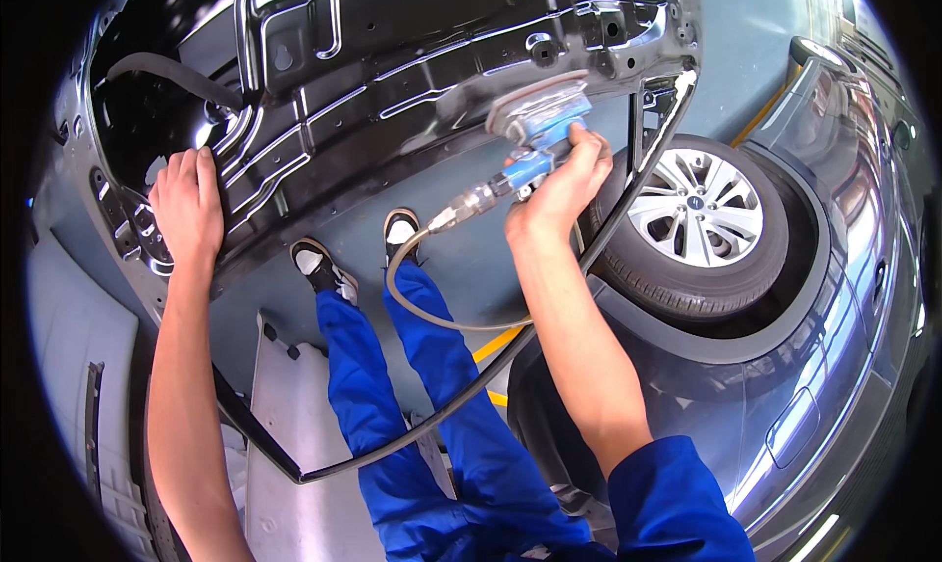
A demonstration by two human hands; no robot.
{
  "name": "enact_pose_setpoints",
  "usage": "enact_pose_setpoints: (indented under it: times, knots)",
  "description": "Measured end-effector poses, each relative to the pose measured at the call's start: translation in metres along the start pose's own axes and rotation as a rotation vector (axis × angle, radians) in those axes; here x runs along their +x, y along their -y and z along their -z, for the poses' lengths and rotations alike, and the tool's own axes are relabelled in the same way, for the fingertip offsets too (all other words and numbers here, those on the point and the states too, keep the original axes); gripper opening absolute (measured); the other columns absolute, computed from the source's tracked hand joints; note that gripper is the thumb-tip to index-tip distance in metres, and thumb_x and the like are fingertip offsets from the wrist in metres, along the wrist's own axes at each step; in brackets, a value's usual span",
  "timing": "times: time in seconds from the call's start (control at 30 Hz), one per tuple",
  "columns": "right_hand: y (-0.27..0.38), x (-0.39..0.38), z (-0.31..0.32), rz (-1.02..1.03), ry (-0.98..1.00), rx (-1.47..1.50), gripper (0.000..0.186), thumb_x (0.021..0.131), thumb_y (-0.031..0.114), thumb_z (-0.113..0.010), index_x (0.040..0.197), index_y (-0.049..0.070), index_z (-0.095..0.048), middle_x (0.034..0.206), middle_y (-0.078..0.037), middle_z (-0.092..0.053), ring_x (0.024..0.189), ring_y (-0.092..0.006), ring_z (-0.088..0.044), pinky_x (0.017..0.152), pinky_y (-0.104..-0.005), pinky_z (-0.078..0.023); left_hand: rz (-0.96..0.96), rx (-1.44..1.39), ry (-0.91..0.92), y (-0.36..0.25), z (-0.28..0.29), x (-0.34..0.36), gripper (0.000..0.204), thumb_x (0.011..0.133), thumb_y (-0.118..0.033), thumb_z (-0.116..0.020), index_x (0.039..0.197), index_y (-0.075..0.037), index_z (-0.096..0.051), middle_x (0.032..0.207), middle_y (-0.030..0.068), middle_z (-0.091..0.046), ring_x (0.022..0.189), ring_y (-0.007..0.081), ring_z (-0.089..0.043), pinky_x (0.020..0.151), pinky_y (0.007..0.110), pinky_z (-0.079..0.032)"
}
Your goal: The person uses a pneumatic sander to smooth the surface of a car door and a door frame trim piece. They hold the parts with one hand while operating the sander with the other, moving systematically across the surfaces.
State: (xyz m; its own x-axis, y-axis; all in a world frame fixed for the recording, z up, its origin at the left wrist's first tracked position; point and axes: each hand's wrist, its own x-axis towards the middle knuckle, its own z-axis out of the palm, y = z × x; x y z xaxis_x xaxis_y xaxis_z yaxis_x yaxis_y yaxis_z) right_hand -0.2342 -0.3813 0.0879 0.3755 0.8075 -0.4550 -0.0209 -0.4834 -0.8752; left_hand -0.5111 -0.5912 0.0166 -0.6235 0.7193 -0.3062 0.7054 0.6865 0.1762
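Observation:
In front of me is a bare black car door (392, 120), its inner side full of holes, ribs and cutouts. My left hand (188, 204) grips it at the left, fingers bent over the metal beside a large opening; their tips are partly hidden. My right hand (564, 184) is wrapped round a blue air sander (554, 120). The sander's round pad, smeared by motion, is at the door panel; whether it touches I cannot tell. From the clear coupling, a thin air hose (394, 282) loops down and passes behind my right forearm.
The door's thin window frame (422, 429) slants across in front of my legs. At the right stands a dark car (785, 385) with its wheel (697, 209) close to my right forearm. A pale panel (294, 405) lies low at the left. Yellow lines (496, 344) mark the grey floor.

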Motion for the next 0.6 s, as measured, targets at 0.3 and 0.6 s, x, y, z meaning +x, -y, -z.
enact_pose_setpoints:
  times: [0.3, 0.6]
  knots:
    - [0.059, 0.136, 0.055, 0.147, -0.114, 0.089, 0.037, 0.082, 0.025, -0.074, 0.109, 0.007, -0.056, 0.112, -0.01, -0.058, 0.098, -0.0225, -0.058, 0.085, -0.0411, -0.048, -0.029, 0.16, -0.009, -0.017, 0.021, 0.0, 0.03, 0.092, -0.024, -0.046, 0.082, 0.0, -0.061, 0.085, 0.0173, -0.059, 0.085, 0.0337, -0.057, 0.082, 0.046, -0.043]
    - [0.088, -0.005, 0.104, 0.011, 0.146, 0.004, 0.059, 0.079, 0.014, -0.068, 0.135, 0.011, -0.049, 0.122, -0.006, -0.049, 0.107, -0.0213, -0.052, 0.093, -0.0332, -0.043, 0.091, -0.106, 0.366, -0.015, 0.033, -0.001, 0.053, 0.093, -0.045, -0.045, 0.127, -0.008, -0.059, 0.132, 0.0183, -0.056, 0.125, 0.035, -0.049, 0.104, 0.05, -0.036]
